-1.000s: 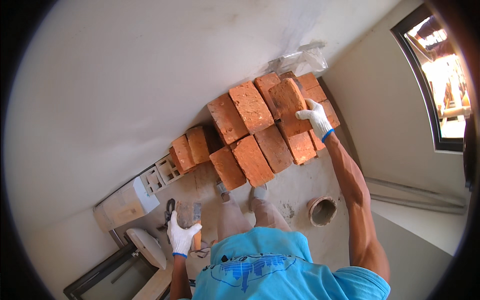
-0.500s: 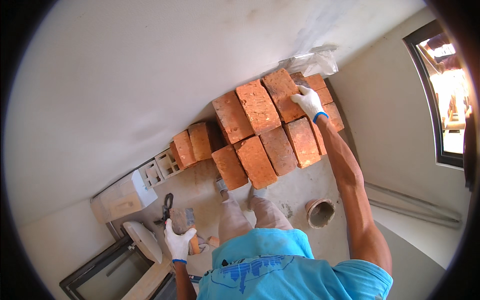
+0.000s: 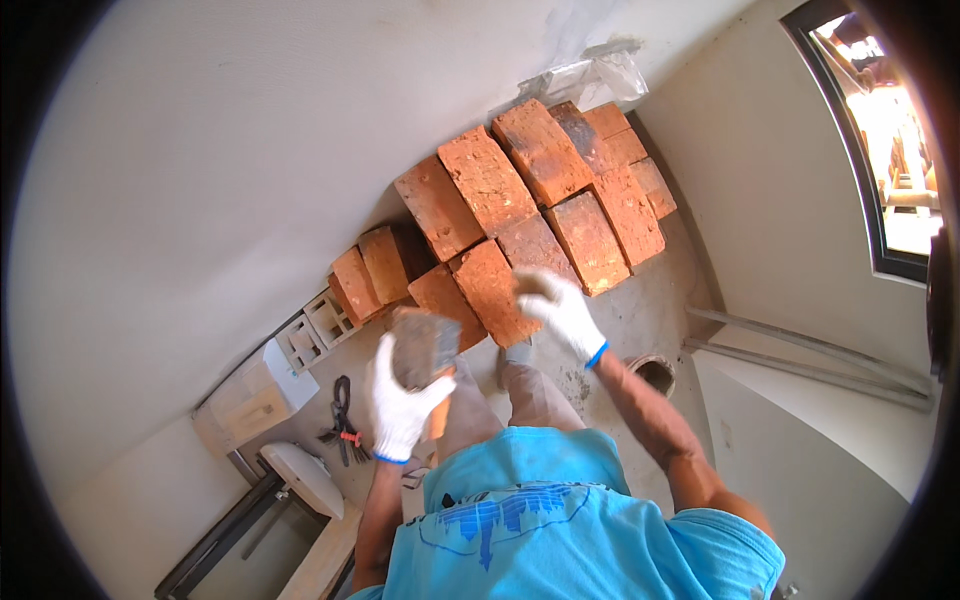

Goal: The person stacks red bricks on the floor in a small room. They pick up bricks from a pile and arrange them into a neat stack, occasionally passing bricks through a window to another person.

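My left hand (image 3: 397, 405), in a white glove with a blue cuff, grips a brick (image 3: 420, 348) in front of my legs. The brick's upper part is dark grey-brown, and an orange part shows below beside my thumb. My right hand (image 3: 562, 312), gloved the same way and slightly blurred, hovers over the front edge of the brick stack, nearest to an orange brick (image 3: 493, 290). Its fingers are bent but apart, and I see nothing in them. The stacked orange-red bricks (image 3: 488, 180) lie in slanted rows along the wall.
A round pot (image 3: 655, 375) stands on the floor, partly behind my right forearm. Long grey bars (image 3: 820, 360) lie along the right wall below a window (image 3: 870, 140). To the left are hollow blocks (image 3: 325, 318), a white box (image 3: 262, 390) and a black strap bundle (image 3: 343, 420).
My left hand has raised the brick and moved right, towards the stack. My right hand has let go of a brick in the back row and drawn back towards me.
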`<act>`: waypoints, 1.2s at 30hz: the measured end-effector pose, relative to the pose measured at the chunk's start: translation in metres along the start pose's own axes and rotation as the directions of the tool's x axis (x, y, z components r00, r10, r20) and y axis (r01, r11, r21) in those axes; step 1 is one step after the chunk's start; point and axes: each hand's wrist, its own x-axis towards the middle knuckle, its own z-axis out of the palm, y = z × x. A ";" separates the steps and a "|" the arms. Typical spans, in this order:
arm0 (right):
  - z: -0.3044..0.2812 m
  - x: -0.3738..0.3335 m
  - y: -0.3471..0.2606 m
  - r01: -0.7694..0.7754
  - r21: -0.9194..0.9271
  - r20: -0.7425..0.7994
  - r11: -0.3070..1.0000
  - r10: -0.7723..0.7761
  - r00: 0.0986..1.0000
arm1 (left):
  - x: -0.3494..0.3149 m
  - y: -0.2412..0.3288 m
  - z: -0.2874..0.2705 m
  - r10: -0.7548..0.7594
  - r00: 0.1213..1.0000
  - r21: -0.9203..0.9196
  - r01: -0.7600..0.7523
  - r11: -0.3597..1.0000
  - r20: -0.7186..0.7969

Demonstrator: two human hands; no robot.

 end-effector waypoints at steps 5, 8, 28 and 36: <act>0.036 -0.076 -0.020 -0.135 0.341 0.075 0.930 0.116 0.990 | 0.034 0.048 0.073 0.256 0.958 0.235 -0.280 0.931 0.130; 0.024 -0.093 0.003 -0.145 0.507 -0.152 0.849 0.254 0.955 | 0.052 0.073 0.115 0.349 0.903 0.369 -0.422 0.828 0.250; -0.041 -0.259 0.201 -0.505 0.518 -0.392 0.690 0.717 0.577 | 0.130 0.128 0.244 0.624 0.660 0.619 -0.710 0.336 0.418; -0.044 -0.143 0.105 -0.153 -0.258 -0.566 0.954 -0.021 0.824 | 0.090 0.054 0.200 0.762 0.587 0.373 -0.795 0.479 0.272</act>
